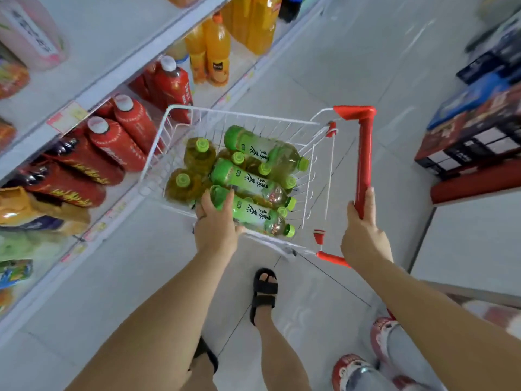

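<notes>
— What's the left hand (215,224) doing?
— Its arm stretches straight forward, and the fingers curl round the bottom end of a green bottle (253,215). The bottle lies on its side, cap pointing right, at the near edge of the cart (242,114), against the other bottles (248,179) inside.
— And the right hand (363,232)?
— Its arm is also extended, and the fingers are wrapped round the near end of the red handle (365,153), thumb on top.
</notes>
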`<state>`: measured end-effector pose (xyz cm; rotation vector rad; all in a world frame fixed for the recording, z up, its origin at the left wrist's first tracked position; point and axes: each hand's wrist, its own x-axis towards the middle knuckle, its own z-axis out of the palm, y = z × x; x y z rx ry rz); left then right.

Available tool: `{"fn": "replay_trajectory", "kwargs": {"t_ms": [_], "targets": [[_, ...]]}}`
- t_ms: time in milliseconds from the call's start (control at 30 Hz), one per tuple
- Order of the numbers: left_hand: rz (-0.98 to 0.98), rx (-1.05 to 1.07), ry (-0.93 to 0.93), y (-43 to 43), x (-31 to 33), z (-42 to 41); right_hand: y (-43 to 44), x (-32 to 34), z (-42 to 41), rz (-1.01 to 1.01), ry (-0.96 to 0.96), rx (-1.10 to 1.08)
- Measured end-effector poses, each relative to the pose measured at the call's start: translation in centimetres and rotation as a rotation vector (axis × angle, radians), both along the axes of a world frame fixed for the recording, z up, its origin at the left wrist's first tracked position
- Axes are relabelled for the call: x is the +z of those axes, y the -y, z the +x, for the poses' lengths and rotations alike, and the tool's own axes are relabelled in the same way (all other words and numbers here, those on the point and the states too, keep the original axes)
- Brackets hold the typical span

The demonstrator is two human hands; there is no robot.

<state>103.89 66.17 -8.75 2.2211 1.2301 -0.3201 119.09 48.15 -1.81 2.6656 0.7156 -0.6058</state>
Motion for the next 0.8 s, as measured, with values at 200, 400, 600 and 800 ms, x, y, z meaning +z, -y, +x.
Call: {"fn": "replay_trajectory", "kwargs": {"t_ms": [200,400,600,800], "targets": [[0.077,-0.180,0.143,-1.4,1.7,0.6,0.0,1.0,-4.2,-0.455,-0.105,0.231],[-0.233,-0.497,0.409,1.7,5.5,0.3,-2.3,3.0,-4.6,0.043,-0.210,-0.113],[-0.322,-0.538,0.286,1.1,5.5,1.5,-4.3,3.5,-2.3,0.475,-0.405,-0.207],[-0.007,-0.512,0.121,-0.1,5.1,4.3,-0.3,2.5,7.2,0.260,-0.035,0.164]]}}
